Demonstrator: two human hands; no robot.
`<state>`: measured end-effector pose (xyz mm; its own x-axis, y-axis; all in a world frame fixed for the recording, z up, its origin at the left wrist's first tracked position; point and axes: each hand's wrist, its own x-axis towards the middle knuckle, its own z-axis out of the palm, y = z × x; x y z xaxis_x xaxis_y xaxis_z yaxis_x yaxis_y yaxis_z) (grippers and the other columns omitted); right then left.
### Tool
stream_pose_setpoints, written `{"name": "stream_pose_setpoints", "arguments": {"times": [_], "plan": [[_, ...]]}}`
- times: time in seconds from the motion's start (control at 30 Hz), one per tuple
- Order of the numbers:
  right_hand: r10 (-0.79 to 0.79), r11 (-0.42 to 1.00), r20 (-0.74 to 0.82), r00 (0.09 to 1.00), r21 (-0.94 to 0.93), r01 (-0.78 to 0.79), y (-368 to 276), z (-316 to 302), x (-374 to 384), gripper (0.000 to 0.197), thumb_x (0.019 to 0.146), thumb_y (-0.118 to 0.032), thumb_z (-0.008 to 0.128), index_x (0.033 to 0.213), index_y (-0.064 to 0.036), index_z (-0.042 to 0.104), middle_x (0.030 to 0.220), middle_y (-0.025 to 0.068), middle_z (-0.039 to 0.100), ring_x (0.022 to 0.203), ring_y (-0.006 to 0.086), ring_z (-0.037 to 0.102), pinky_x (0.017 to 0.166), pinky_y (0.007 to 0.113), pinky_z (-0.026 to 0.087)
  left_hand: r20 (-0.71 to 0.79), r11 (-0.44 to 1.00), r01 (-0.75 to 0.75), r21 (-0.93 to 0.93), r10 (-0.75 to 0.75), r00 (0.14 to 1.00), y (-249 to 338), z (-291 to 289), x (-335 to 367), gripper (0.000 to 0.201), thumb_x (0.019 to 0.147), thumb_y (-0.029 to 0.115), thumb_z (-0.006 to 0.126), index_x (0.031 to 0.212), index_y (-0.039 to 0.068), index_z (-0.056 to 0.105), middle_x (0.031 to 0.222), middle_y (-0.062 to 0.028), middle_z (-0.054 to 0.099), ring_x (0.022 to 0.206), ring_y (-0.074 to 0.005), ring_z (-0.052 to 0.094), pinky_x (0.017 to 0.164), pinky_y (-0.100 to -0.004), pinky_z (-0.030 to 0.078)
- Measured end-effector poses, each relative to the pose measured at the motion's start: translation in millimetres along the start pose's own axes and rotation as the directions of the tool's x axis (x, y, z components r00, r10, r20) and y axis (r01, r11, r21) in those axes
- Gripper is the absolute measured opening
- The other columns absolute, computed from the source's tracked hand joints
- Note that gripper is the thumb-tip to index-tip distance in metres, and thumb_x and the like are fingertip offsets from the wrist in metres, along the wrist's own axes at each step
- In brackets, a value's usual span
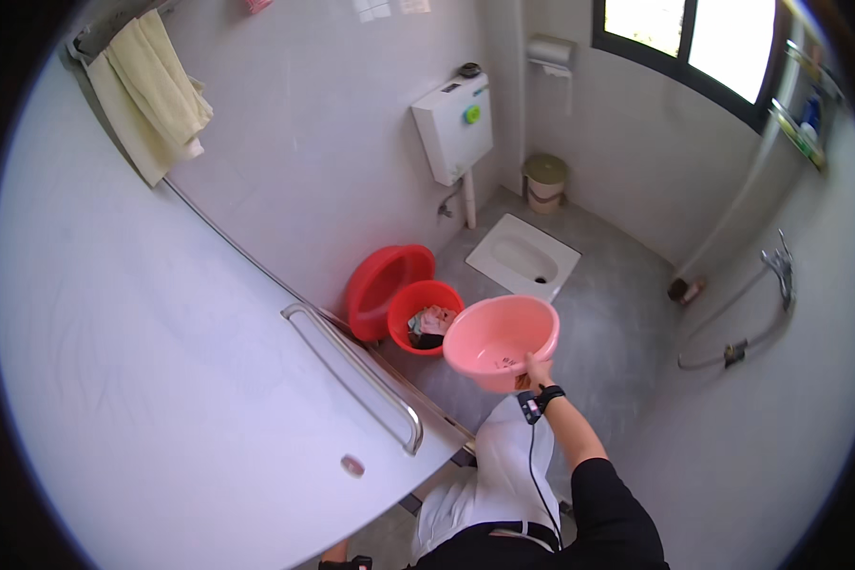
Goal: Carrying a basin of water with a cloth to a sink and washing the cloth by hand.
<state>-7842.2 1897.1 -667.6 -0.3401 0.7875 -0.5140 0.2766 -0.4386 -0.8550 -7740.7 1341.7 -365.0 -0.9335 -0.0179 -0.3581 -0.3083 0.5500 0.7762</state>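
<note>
My right hand is closed on the near rim of a pink plastic basin, thumb over the edge. The basin is tilted, its inside facing me, with a dark print on the bottom and nothing lying in it. Just left of it on the floor stands a red bucket with crumpled clothes inside. Only a sliver of my left hand shows at the lower edge, by the white door; its fingers are hidden.
A white door with a metal handle fills the left side. Against the wall leans a red basin. Beyond are a squat toilet, a lidded bin and a cistern. A shower hose hangs on the right.
</note>
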Motion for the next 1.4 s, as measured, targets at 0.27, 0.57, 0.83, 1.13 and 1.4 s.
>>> {"name": "stream_pose_setpoints", "arguments": {"times": [0.27,0.57,0.83,1.13,1.4], "plan": [[0.259,0.877,0.222,0.94,-0.462,-0.132,-23.0,134.8,45.3,0.073,0.069,-0.042,0.067,0.118,0.0097,0.048,0.112,0.0262,0.057,0.105,0.0345,0.057,0.088,0.038,0.046,-0.155,0.852,0.521,0.055,-0.508,0.847,29.9,44.4,-119.2,0.034,0.086,0.021,0.059,0.112,-0.001,0.055,0.107,-0.0125,0.06,0.094,-0.0224,0.058,0.083,-0.0317,0.045],[0.152,0.879,0.445,0.883,-0.469,0.085,-31.8,224.9,101.8,0.063,0.075,-0.033,0.066,0.114,0.0107,0.043,0.098,0.0228,0.062,0.09,0.0312,0.063,0.076,0.037,0.05,-0.081,0.549,0.63,-0.549,-0.785,0.614,50.3,193.5,-273.8,0.04,0.084,0.03,0.061,0.117,0.008,0.05,0.102,-0.0157,0.061,0.092,-0.03,0.06,0.084,-0.041,0.046],[0.317,0.862,0.561,0.764,-0.507,0.015,-35.3,265.5,56.0,0.038,0.083,-0.021,0.059,0.103,0.009,0.048,0.081,0.0173,0.063,0.06,0.0247,0.063,0.05,0.035,0.05,0.093,0.038,0.315,-0.948,-0.915,0.392,135.4,290.2,-389.4,0.04,0.093,0.034,0.038,0.121,0.006,0.047,0.106,-0.0184,0.059,0.097,-0.0337,0.059,0.082,-0.0414,0.047],[0.436,0.898,0.701,0.565,-0.38,-0.222,9.4,287.8,91.1,0.026,0.088,-0.02,0.052,0.082,0.005,0.056,0.066,0.0123,0.06,0.052,0.0195,0.059,0.04,0.031,0.046,0.018,0.05,0.623,-0.781,-0.994,0.103,231.4,282.8,-357.7,0.05,0.093,0.042,0.045,0.127,0.006,0.041,0.112,-0.0182,0.057,0.103,-0.0284,0.057,0.088,-0.0418,0.046],[0.422,0.617,0.371,0.827,-0.786,0.038,12.8,282.5,112.4,0.042,0.074,-0.042,0.068,0.082,-0.0005,0.061,0.061,0.0084,0.056,0.044,0.0181,0.053,0.037,0.03,0.042,-0.109,0.153,0.603,-0.783,-0.988,0.109,261.2,310.5,-336.7,0.048,0.093,0.04,0.045,0.125,0.005,0.045,0.107,-0.0149,0.059,0.099,-0.0247,0.058,0.084,-0.0374,0.049]]}}
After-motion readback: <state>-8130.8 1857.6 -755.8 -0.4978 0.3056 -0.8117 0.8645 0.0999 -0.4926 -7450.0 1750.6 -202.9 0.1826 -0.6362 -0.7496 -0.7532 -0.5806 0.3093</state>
